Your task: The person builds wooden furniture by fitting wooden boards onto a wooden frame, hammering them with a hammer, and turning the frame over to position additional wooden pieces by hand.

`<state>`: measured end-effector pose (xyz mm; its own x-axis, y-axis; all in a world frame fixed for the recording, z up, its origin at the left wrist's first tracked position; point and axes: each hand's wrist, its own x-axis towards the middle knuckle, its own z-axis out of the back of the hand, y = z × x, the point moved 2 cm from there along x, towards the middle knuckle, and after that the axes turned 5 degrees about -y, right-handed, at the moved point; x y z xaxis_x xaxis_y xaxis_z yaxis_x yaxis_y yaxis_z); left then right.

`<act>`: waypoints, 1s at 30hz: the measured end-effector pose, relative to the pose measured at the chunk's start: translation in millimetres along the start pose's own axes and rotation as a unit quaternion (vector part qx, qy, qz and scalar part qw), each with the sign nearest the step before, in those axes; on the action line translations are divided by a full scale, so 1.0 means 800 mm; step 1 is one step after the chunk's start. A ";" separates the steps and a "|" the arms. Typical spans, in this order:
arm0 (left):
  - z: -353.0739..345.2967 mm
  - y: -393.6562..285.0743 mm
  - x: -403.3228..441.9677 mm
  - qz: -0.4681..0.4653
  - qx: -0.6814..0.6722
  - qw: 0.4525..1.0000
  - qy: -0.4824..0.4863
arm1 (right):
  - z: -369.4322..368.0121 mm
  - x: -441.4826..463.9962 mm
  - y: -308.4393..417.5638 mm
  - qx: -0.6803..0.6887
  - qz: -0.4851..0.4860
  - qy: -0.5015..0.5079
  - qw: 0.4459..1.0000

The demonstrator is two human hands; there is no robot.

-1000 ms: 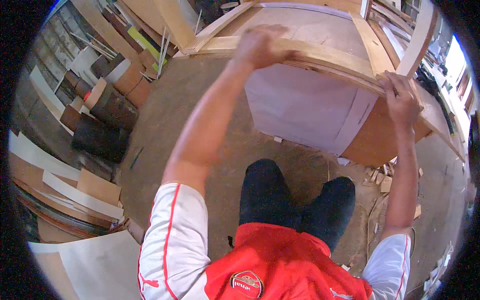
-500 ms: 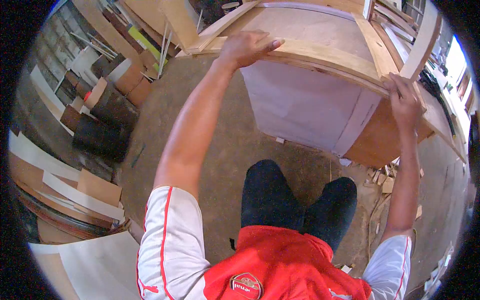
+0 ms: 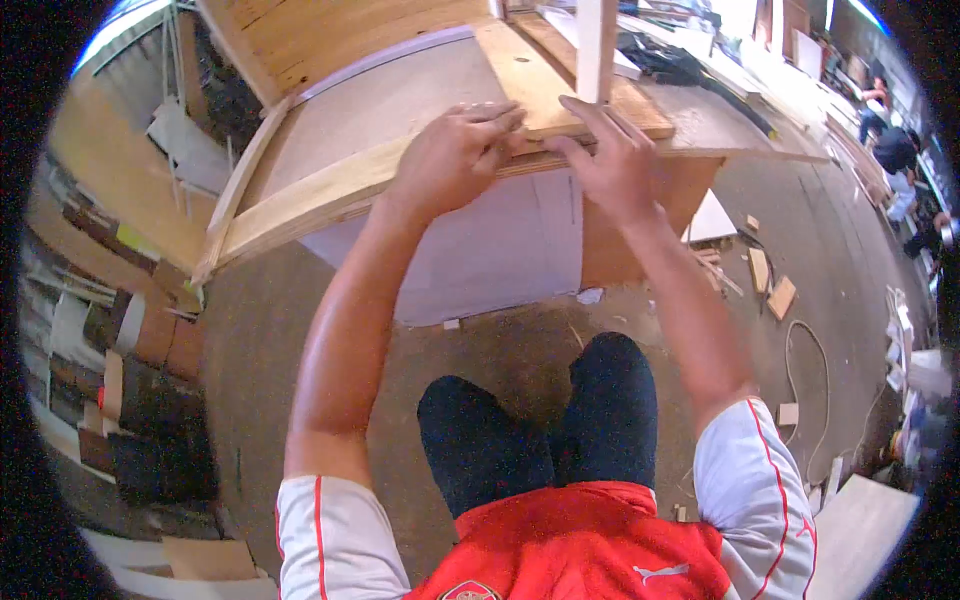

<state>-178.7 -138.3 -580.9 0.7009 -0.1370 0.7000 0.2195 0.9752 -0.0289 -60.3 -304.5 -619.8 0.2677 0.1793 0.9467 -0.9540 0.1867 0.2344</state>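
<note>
A wooden frame (image 3: 330, 188) of pale strips lies around a flat panel (image 3: 385, 120) on top of a white-and-brown cabinet-like box (image 3: 490, 250). My left hand (image 3: 455, 160) is closed over the front strip close to its right corner, fingers bent together at the edge. Just beside it, my right hand (image 3: 615, 165) holds the same corner, its fingers reaching over the top and its thumb pointing toward the left hand. A wider side board (image 3: 525, 75) meets the front strip there. The fingers partly hide the joint.
An upright wooden post (image 3: 595, 50) rises behind my right hand. Dark material (image 3: 665, 55) lies on the surface at right. Wood offcuts (image 3: 780, 297) and a cord (image 3: 822, 375) are on the floor. Boards stand at left. Other people (image 3: 893, 150) are at far right.
My left hand has slid right along the front strip to the corner, close to my right hand. The view has turned right, bringing the floor offcuts and other people into sight.
</note>
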 end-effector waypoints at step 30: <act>0.004 0.006 0.001 0.027 -0.059 0.998 -0.017 | 0.008 -0.049 -0.004 -0.040 0.041 -0.099 0.993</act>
<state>-179.3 -133.5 -578.6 0.6904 -0.0773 0.7193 0.2627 0.9532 -0.1498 -68.4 -318.1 -656.3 0.1493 0.0049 0.9888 -0.9559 0.2566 0.1430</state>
